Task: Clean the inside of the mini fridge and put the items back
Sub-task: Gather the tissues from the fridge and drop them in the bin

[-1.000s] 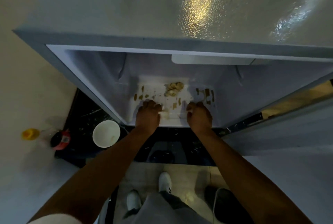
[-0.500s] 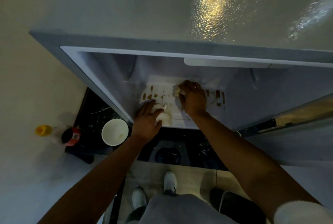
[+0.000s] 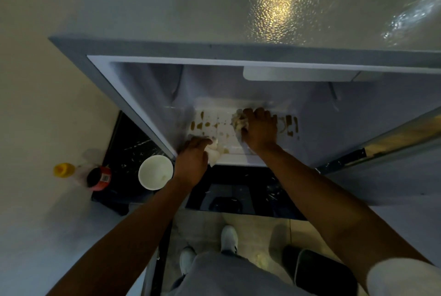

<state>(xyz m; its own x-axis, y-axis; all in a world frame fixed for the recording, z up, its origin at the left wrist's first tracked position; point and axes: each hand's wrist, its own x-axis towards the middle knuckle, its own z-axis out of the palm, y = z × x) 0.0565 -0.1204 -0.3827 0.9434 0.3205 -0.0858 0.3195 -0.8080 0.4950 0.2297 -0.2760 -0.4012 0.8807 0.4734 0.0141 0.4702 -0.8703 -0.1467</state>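
Note:
I look down into the open mini fridge [image 3: 148,95]. Its white floor [image 3: 222,117] carries brown smears on the left [image 3: 199,125] and the right [image 3: 290,125]. My right hand [image 3: 260,130] is deep inside, closed on a crumpled, soiled wad of tissue [image 3: 238,121] pressed on the floor. My left hand [image 3: 193,159] rests at the front left edge, gripping a second white wad of tissue [image 3: 214,155].
A white bowl [image 3: 155,171] stands on the dark cabinet top [image 3: 128,143] left of the fridge. Further left are a red-labelled dark jar [image 3: 99,177] and a yellow-capped bottle [image 3: 64,169]. The fridge door [image 3: 393,143] hangs open at right. My feet [image 3: 229,238] are on the tile floor.
My right hand went from the front edge to the back of the fridge floor and closed on the clump of tissue there. My left hand stayed at the front left with its wad.

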